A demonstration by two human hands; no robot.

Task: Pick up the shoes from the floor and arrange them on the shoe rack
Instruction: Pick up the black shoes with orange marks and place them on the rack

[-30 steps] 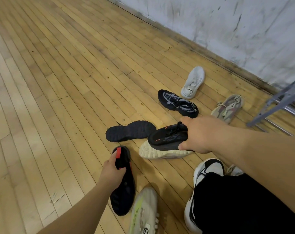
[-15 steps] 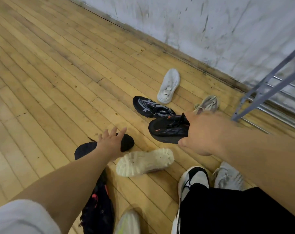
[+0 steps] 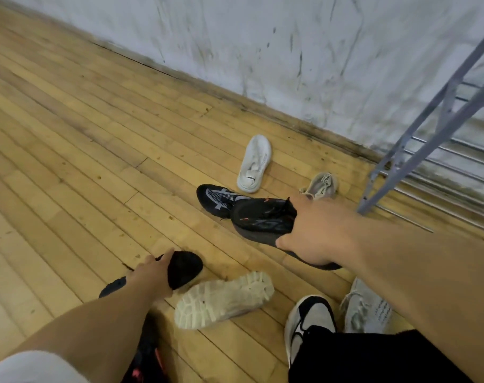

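- Our right hand point(image 3: 315, 233) is clamped on a black shoe with orange marks point(image 3: 263, 219), lifted clear of the wooden floor point(image 3: 83, 150); thumb under the sole, fingers hidden inside the collar.
- Our left hand point(image 3: 152, 275) is closing around the upturned black shoe point(image 3: 184, 269) at about 7 o'clock from the held one. The fingers wrap its edge, but we cannot tell whether the grip is firm, and the shoe seems to rest on the boards.
- The shoe rack point(image 3: 418, 150) stands at 2 o'clock by the wall; the rails we can see carry no shoes, so we judge that nothing is arranged yet.
- On the floor at 12 o'clock lie a white shoe point(image 3: 254, 164), a black mesh shoe point(image 3: 216, 199) and a beige shoe point(image 3: 321, 185).
- Close to us lie a pale-soled shoe on its side point(image 3: 224, 299), a grey knit shoe point(image 3: 365, 308) at 5 o'clock, and a dark shoe with red trim point(image 3: 145, 363) at 6 o'clock, mostly hidden by our arm.
- The black-and-white shoe point(image 3: 310, 319) appears worn on our foot, not part of the job.
- We judge the task barely begun: one shoe in hand, one being taken, at least six left.
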